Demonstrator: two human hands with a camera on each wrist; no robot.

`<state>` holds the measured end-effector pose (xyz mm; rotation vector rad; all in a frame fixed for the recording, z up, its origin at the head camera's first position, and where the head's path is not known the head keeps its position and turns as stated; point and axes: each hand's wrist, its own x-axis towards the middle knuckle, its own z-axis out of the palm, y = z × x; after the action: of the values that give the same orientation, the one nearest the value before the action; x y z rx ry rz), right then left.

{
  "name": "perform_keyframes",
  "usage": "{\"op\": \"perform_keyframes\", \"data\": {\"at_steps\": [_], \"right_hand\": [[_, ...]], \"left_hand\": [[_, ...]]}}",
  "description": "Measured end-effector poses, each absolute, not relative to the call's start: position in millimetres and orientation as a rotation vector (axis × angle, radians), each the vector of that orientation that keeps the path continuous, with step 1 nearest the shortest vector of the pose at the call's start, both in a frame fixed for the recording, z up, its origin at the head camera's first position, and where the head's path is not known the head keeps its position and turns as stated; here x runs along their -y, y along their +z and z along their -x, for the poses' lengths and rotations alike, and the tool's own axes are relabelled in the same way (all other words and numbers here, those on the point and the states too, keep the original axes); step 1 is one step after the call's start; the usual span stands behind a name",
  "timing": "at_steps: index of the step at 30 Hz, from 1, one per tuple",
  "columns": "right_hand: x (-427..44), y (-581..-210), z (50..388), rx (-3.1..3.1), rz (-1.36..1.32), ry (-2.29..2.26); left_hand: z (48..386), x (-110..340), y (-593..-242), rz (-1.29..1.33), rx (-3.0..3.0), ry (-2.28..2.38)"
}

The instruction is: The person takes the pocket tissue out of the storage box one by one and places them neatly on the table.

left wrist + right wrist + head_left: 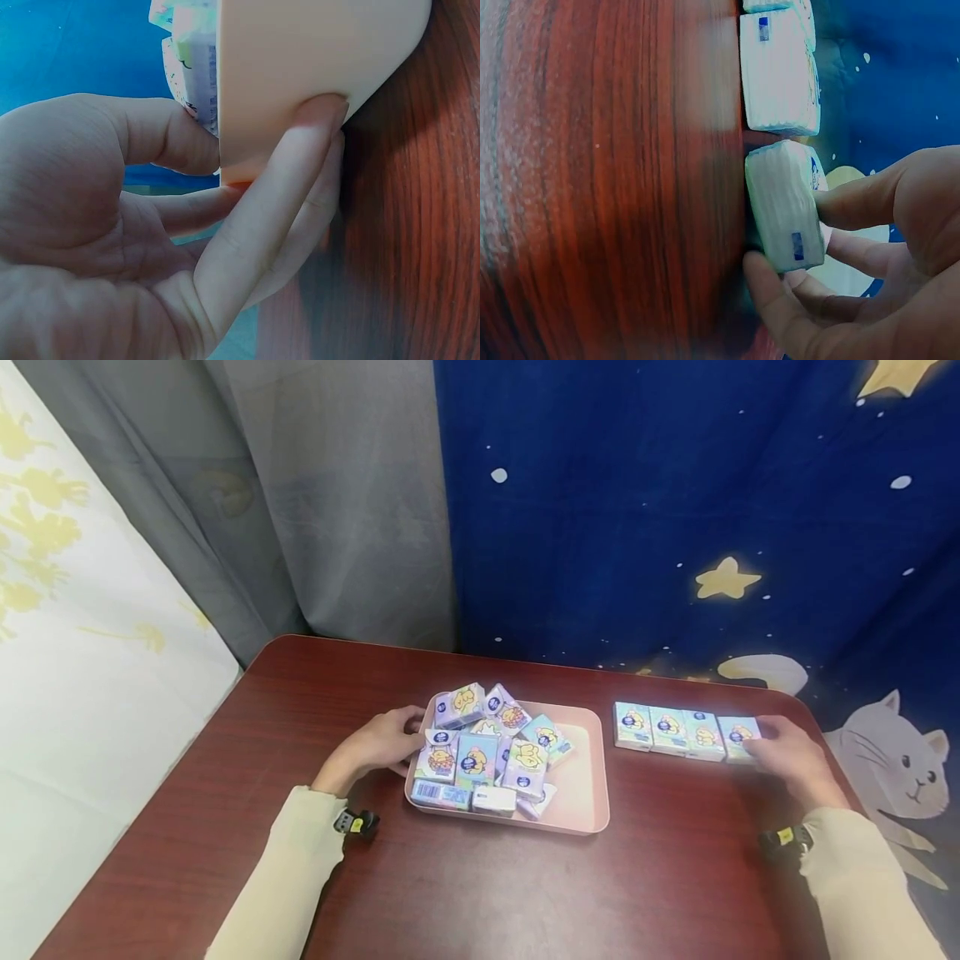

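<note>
A pink tray (583,781) holds a loose heap of small tissue packs (476,760) with cartoon prints. My left hand (378,742) grips the tray's left side; in the left wrist view the thumb lies at the rim and the fingers press the outer wall (277,67). To the right of the tray, several tissue packs (667,728) lie side by side in a row. At the row's right end my right hand (793,756) pinches one tissue pack (784,206) between thumb and fingers. In the right wrist view, a narrow gap separates that pack from its neighbour (780,75).
The dark red wooden table (510,893) has a rounded far edge just behind the tray. Beyond it hang a grey curtain (352,510) and a blue star-patterned curtain (585,527). A white patterned cloth (97,635) borders the left side.
</note>
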<state>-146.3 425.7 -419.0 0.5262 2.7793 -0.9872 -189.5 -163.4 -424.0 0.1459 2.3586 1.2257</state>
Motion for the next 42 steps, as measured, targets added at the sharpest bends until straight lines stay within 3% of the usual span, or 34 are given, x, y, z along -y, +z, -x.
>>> {"op": "perform_keyframes", "data": {"at_steps": [42], "right_hand": [[-420.6, -413.0, 145.3, -2.809, -0.528, -0.91]], "left_hand": [[186.8, 163.2, -420.5, -0.147, -2.346, 1.242]]}}
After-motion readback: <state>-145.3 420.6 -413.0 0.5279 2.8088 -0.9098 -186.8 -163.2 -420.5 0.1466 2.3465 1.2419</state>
